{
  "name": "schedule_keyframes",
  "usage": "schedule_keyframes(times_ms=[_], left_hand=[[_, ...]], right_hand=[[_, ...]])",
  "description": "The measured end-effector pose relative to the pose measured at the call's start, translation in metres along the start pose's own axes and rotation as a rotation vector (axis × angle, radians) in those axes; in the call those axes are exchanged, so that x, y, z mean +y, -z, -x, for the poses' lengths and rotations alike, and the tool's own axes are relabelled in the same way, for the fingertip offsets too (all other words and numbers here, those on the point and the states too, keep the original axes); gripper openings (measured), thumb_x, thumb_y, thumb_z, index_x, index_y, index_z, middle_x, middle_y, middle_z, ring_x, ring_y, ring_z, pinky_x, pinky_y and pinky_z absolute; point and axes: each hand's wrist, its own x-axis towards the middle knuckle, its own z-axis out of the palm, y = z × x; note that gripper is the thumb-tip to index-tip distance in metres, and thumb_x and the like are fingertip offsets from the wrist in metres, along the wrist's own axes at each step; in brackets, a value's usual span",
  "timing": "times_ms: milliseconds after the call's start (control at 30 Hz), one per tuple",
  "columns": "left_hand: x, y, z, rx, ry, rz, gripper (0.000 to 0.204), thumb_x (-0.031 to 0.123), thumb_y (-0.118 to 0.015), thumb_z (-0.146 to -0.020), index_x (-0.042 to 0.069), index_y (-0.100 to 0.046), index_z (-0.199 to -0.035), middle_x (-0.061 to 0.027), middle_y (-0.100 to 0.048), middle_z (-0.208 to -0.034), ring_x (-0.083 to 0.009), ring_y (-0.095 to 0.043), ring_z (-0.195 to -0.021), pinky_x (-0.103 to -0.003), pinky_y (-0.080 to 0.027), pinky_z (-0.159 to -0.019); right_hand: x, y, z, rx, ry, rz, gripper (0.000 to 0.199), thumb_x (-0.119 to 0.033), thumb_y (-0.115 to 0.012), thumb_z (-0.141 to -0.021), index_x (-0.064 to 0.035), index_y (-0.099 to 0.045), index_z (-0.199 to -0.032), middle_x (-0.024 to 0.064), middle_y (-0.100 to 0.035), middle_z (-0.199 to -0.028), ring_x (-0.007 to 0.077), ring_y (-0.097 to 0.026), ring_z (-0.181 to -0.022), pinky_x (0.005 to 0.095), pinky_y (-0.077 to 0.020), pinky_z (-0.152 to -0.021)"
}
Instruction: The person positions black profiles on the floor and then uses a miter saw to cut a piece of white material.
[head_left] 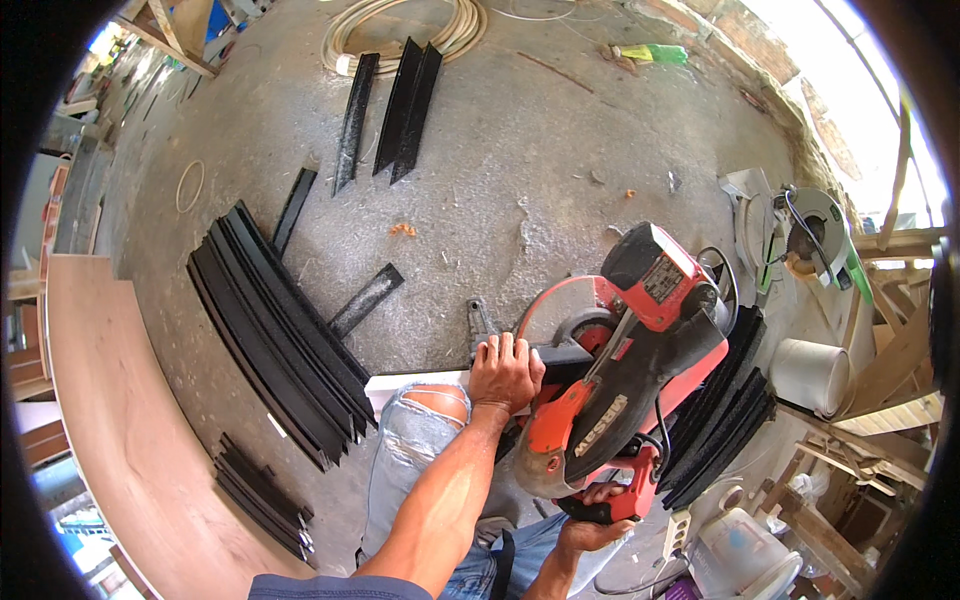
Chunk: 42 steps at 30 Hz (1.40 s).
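- While the red chop saw sits low, the right hand grips its handle.
- Just left of the saw, the left hand presses flat on a white strip.

Rough concrete floor; matt black metal strips; glossy red saw

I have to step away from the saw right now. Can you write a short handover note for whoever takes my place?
Left hand: flat on the white strip lying across the base of the red chop saw, fingers spread, pressing it down.
Right hand: fingers closed around the saw handle, low at the near side.
Stock: long black angle bars stacked on the concrete floor to the left, shorter black pieces nearer, three more farther off, another black stack right of the saw.
Done: cannot tell how many are cut.
Left: the strip under the left hand looks uncut.
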Motion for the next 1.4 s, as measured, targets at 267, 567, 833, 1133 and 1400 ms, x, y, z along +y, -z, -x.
schedule_keyframes(times_ms=[267,567,833,1133,1400], left_hand=[[-0.002,0.001,0.0,-0.028,0.012,0.0,0.024,0.028,-0.057,-0.086,0.006,-0.058,-0.081,-0.0143,-0.056,-0.087,-0.0316,-0.056,-0.087,-0.045,-0.044,-0.078],[-0.001,0.002,0.0,-0.032,0.012,0.007,0.024,0.029,-0.057,-0.086,0.005,-0.059,-0.081,-0.0149,-0.056,-0.088,-0.0322,-0.056,-0.087,-0.045,-0.045,-0.078],[-0.003,-0.002,0.002,-0.013,-0.001,-0.028,0.025,0.031,-0.055,-0.089,0.008,-0.057,-0.082,-0.0124,-0.055,-0.087,-0.0303,-0.056,-0.087,-0.044,-0.044,-0.076],[0.0,0.002,-0.001,-0.019,0.016,0.001,0.023,0.028,-0.057,-0.087,0.006,-0.058,-0.081,-0.0145,-0.056,-0.087,-0.0324,-0.057,-0.086,-0.045,-0.045,-0.078],[0.001,0.003,-0.001,-0.004,0.001,0.001,0.023,0.027,-0.057,-0.086,0.005,-0.058,-0.081,-0.015,-0.056,-0.087,-0.0326,-0.056,-0.086,-0.045,-0.045,-0.077]], right_hand=[[0.005,0.002,0.002,-0.008,-0.002,0.009,0.075,-0.076,-0.042,-0.094,-0.0032,-0.053,-0.109,0.0053,-0.049,-0.083,0.0151,-0.049,-0.071,0.0283,-0.0427,-0.067],[0.004,-0.002,0.002,-0.004,0.01,0.011,0.075,-0.074,-0.041,-0.095,-0.0021,-0.053,-0.109,0.0058,-0.049,-0.083,0.0146,-0.049,-0.07,0.0276,-0.0427,-0.066],[0.002,-0.005,0.003,0.027,-0.002,0.022,0.078,-0.077,-0.045,-0.091,-0.0012,-0.054,-0.108,0.0066,-0.051,-0.083,0.0155,-0.05,-0.071,0.028,-0.0436,-0.065],[0.01,0.001,0.005,0.021,-0.016,-0.008,0.076,-0.076,-0.047,-0.092,-0.0022,-0.055,-0.11,0.0061,-0.053,-0.085,0.0153,-0.051,-0.072,0.0284,-0.0435,-0.066],[0.016,0.004,0.006,0.027,0.005,0.002,0.077,-0.077,-0.047,-0.091,-0.0031,-0.056,-0.111,0.0049,-0.053,-0.084,0.0148,-0.051,-0.072,0.0279,-0.0429,-0.066]])
